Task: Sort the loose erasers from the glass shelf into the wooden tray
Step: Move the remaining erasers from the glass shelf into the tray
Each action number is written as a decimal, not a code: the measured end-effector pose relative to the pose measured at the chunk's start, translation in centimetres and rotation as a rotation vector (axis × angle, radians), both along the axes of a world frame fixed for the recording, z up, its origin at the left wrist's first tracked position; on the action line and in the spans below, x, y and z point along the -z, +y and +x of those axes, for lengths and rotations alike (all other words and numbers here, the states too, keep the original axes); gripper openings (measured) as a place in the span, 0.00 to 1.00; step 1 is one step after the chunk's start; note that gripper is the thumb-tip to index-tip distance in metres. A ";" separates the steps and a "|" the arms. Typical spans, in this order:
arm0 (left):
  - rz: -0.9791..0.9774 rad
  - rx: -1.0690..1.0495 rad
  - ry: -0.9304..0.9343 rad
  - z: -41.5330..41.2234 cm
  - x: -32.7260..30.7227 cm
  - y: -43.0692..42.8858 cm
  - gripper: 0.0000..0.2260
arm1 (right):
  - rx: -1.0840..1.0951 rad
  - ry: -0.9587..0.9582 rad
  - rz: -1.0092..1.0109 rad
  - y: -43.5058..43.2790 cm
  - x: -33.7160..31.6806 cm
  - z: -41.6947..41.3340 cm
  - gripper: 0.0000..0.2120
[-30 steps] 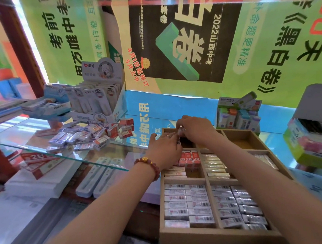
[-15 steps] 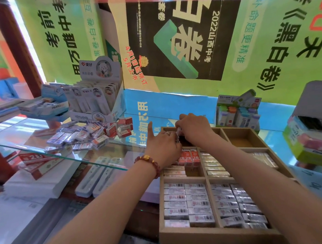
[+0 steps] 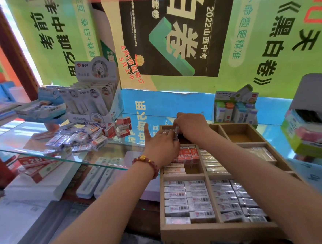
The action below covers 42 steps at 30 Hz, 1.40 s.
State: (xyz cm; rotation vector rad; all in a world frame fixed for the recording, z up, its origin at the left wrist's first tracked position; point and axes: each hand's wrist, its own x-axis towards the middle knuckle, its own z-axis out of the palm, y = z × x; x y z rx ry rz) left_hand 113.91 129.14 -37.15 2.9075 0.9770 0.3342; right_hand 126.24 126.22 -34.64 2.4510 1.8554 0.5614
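left hand (image 3: 163,147) fingers: cannot tell | right hand (image 3: 192,128) fingers: cannot tell | tray erasers (image 3: 188,155): "2B"

Single head-worn wide-angle view, looks forward and down along both forearms, close over the wooden tray (image 3: 219,230) at lower right. Glass shelf (image 3: 63,157) sits left at mid distance, poster wall (image 3: 170,45) fills the top. Edges bend, probably lens distortion. No second view to overlap with.
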 end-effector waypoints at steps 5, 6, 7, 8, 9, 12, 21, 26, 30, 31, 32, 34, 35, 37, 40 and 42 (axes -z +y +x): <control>-0.034 -0.018 -0.010 0.0 0.0 -0.1 0.19 | 0.023 0.419 0.192 -1.3 -1.3 1.2 0.11; -0.036 -0.021 -0.005 0.0 0.0 -0.2 0.19 | 0.038 0.535 0.298 -1.6 -1.9 1.6 0.12; -0.041 -0.024 -0.001 0.0 -0.1 -0.2 0.19 | 0.052 0.637 0.386 -1.7 -2.6 2.0 0.12; -0.046 -0.024 -0.002 0.0 -0.1 -0.3 0.20 | 0.065 0.734 0.438 -1.8 -3.2 2.4 0.12; -0.051 -0.024 -0.005 0.0 -0.1 -0.3 0.20 | 0.080 0.826 0.455 -1.9 -3.6 2.6 0.13; -0.086 -0.009 -0.023 -0.1 0.0 -0.2 0.20 | 0.150 0.877 0.404 -2.0 -3.5 2.6 0.13; -0.083 0.005 0.005 -0.1 0.3 0.1 0.20 | 0.107 0.700 0.211 -1.6 -1.8 2.2 0.10; 0.006 0.011 0.024 -0.1 0.1 0.1 0.20 | -0.026 0.530 0.195 -1.9 -2.4 1.8 0.11; 0.105 0.013 0.040 0.1 -0.1 -0.2 0.20 | -0.071 0.472 0.112 -1.9 -2.3 1.2 0.11; 0.113 0.006 0.043 0.2 -0.1 -0.2 0.20 | -0.074 0.441 0.088 -1.7 -2.1 1.0 0.11; 0.119 -0.003 0.047 0.2 -0.1 -0.2 0.20 | -0.070 0.414 0.066 -1.6 -2.0 0.8 0.11; 0.114 -0.012 0.051 0.1 -0.1 -0.3 0.20 | -0.035 0.380 0.041 -1.2 -1.8 0.6 0.10; 0.108 -0.011 0.047 0.1 -0.1 -0.3 0.20 | -0.012 0.364 0.035 -1.1 -1.8 0.5 0.10; 0.096 -0.008 0.037 0.0 -0.2 -0.3 0.20 | 0.027 0.333 0.021 -0.6 -1.6 0.3 0.09; 0.089 -0.003 0.029 -0.1 -0.2 -0.2 0.20 | 0.067 0.307 0.009 -0.1 -1.5 0.0 0.10; 0.084 -0.006 0.026 -0.1 -0.1 -0.2 0.20 | 0.082 0.279 0.016 0.2 -1.4 0.0 0.09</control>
